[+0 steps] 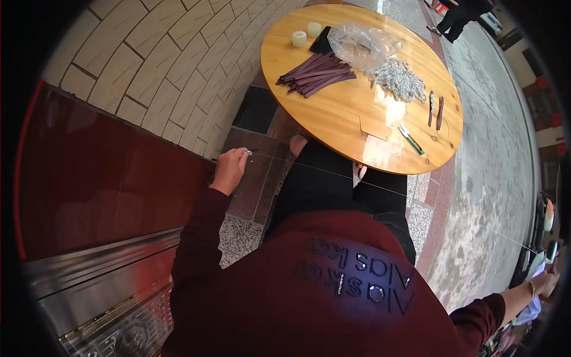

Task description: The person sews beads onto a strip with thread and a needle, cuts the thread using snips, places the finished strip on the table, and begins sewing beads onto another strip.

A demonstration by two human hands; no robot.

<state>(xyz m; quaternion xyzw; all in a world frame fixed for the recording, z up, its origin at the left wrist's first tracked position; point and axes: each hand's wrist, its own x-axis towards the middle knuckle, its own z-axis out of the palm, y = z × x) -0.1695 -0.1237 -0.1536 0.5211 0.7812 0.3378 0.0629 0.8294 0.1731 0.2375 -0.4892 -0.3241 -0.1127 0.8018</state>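
Note:
My left hand (231,169) is out at the left, beside the table, its fingers pinched on a small pale piece (248,152). A thin thread (315,167) runs from there across my lap toward the right. My right hand (546,282) is stretched far out at the right edge of the view, fingers closed; what it holds is too small to make out. On the round wooden table (333,119) lie a heap of silvery beads (399,78), dark purple strips (317,74) and a green-handled cutter (411,140).
A clear plastic bag (357,46), a dark flat object (321,40) and two pale candle-like cups (299,39) stand at the table's far side. A brown card (374,128) lies near its front edge. A tiled wall (172,59) rises at left. Another person (461,18) stands beyond.

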